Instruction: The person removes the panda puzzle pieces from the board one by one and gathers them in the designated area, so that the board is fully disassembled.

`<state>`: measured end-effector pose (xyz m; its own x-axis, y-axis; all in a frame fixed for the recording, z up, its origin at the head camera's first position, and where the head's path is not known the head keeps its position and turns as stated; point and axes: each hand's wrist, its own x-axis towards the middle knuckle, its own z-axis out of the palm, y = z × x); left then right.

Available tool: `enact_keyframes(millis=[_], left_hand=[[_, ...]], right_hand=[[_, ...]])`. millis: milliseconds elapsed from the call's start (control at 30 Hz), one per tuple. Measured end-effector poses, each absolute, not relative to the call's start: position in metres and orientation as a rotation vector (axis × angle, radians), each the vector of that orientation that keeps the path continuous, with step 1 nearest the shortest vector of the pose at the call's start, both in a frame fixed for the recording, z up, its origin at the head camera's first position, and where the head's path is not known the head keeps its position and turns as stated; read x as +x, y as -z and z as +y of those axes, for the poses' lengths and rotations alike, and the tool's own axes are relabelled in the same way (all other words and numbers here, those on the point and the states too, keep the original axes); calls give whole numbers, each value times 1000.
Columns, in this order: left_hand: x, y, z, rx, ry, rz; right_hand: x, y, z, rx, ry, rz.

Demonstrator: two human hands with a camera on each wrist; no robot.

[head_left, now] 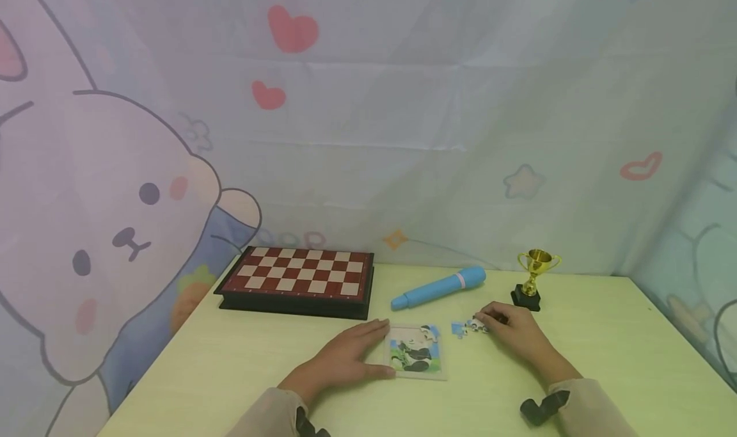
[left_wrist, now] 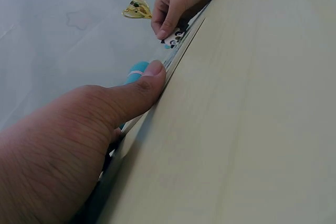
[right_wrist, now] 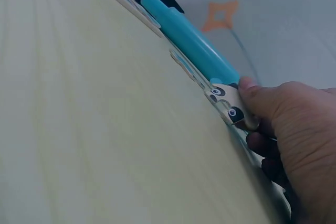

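Observation:
A small panda jigsaw puzzle [head_left: 411, 357] sits partly filled in a pale wooden frame [head_left: 444, 368], its upper left part bare. My left hand [head_left: 343, 355] touches the frame's left side, thumb near the lower corner and fingers near the upper one, all fairly straight. To the right of the frame, my right hand [head_left: 514, 331] pinches a puzzle piece [right_wrist: 226, 98] showing a panda's face between thumb and fingers, tilted up in the right wrist view. Loose blue-and-white pieces [head_left: 459, 329] lie beside that hand. Another piece [head_left: 429, 332] overlaps the frame's top right area.
Behind the frame lies a blue toy microphone [head_left: 437, 289]. A boxed red-and-white chessboard [head_left: 305, 272] stands at the back left. The gold trophy cup [head_left: 535, 274] on its black base is just behind my right hand. A printed cloth [head_left: 368, 168] hangs behind the pale yellow table [head_left: 190, 373].

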<state>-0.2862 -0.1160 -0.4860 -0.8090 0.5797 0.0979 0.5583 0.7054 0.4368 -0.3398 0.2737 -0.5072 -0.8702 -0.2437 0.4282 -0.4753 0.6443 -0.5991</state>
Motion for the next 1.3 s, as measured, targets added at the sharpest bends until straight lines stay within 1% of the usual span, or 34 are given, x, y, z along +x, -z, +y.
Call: enact_keyframes(millis=[900,1033,1300], left_hand=[[-288,487,-116,942,-707,2859],[-288,488,-116,947,-719,2859],[-287,487,-117,951,-706,2864]], right_hand=[[-342,512,272,765,-959,-2469],[-340,509,259,854,-847,-2374],[-337,503,218,1023,-693,-2321]])
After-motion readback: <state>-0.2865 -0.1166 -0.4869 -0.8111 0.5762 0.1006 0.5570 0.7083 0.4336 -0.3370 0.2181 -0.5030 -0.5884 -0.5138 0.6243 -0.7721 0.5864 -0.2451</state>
